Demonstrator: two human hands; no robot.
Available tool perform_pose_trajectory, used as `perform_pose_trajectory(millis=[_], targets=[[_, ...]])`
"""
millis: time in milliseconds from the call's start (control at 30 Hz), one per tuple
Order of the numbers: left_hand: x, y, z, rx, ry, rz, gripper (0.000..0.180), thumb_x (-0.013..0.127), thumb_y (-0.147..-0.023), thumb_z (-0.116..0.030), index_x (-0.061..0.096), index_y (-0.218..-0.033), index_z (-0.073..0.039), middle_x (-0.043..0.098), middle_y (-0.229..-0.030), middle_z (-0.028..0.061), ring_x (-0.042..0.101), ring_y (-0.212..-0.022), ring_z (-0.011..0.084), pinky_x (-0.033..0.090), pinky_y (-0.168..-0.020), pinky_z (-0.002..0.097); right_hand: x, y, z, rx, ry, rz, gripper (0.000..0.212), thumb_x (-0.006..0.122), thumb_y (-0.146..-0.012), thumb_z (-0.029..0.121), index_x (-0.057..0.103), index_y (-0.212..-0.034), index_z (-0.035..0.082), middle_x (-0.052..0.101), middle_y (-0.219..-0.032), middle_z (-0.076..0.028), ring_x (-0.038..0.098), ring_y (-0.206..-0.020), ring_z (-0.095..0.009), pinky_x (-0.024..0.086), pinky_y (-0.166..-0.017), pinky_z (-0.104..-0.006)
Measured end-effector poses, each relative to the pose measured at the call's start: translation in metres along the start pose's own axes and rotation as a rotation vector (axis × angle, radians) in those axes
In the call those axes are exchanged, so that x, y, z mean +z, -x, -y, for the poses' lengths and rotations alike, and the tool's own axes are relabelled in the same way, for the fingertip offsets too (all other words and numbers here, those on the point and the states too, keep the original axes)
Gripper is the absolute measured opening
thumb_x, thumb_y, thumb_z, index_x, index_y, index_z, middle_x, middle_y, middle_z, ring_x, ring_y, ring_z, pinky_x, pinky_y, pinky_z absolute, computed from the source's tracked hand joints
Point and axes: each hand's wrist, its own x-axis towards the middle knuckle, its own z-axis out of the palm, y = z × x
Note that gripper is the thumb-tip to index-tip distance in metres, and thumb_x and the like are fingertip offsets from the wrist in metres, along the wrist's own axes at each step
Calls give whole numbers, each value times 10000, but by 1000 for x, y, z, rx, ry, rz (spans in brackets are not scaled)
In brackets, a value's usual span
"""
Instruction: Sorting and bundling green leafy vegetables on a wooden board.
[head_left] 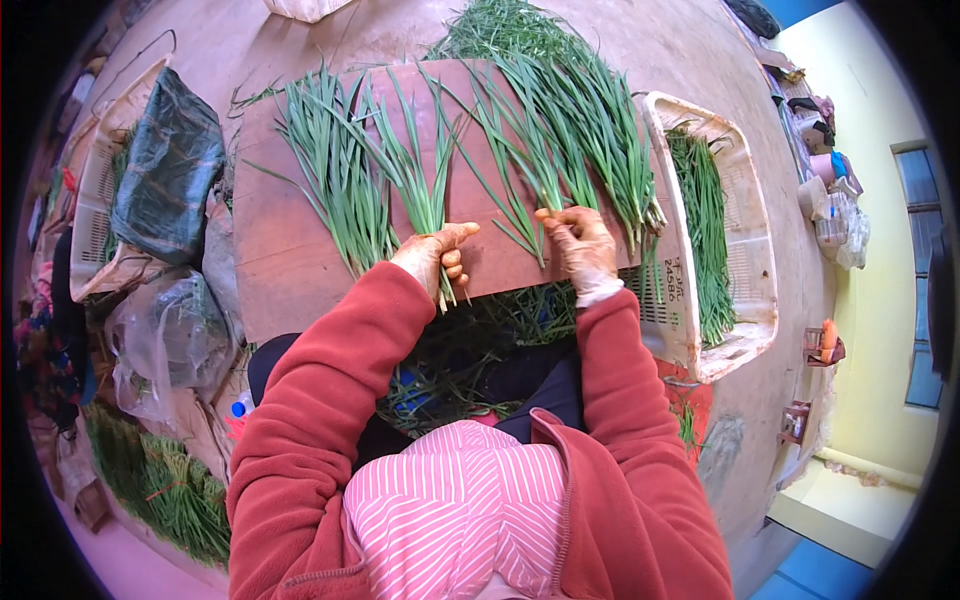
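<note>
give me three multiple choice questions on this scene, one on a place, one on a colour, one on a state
1. Where is the white crate?
A. right of the board
B. left of the board
C. on the lap

2. What colour are the sleeves?
A. blue
B. red
C. yellow

3. What is the left hand doing?
A. resting empty
B. holding a knife
C. gripping a bunch of green stalks

Answers: 1 A, it sits past the wooden board on the right hand side. 2 B, both arms are red. 3 C, fingers curl round the stalk ends.
</note>
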Motion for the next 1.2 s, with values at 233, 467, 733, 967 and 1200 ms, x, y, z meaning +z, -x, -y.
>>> perform_pose_trajectory(millis=[233,467,733,967,1200], targets=[[8,-20,11,-83,-49,217,234,550,-877,-355,580,-941,-132,258,-533,-92,265,-450,66,330,-459,232,-7,29,27,224,-506,260,175,614,-856,137,585,-981,17,645,-947,-47,539,-691,-60,423,-596,-188],[14,-53,24,-181,-140,281,276,595,-850,-343,592,-981,-100,523,-588,-63,486,-486,69,395,-455,224,11,49,27,320,-747,465,83,569,-848,-6,570,-929,-28,631,-912,-70,607,-876,-151,516,-803,-302],[7,-38,12,-168,-129,322,324,555,-881,-310,588,-1092,-67,234,-462,-82,236,-415,60,297,-452,228,-16,86,65,422,-28,1130,241,609,-847,265,661,-900,35,650,-789,-48,553,-531,-96,469,-537,-244],[2,-38,23,-168,-274,400,349,548,-881,-348,589,-1081,-65,609,-703,25,547,-561,123,393,-473,230,29,63,23,402,-57,406,218,634,-836,247,620,-814,30,588,-638,-29,505,-501,-86,409,-473,-262],[9,-18,12,-147,-134,128,312,611,-851,-292,595,-1055,-57,619,-791,3,568,-638,121,479,-605,260,0,70,37,90,356,305,339,626,-785,423,630,-793,84,636,-760,-112,616,-765,-293,469,-696,-384]])
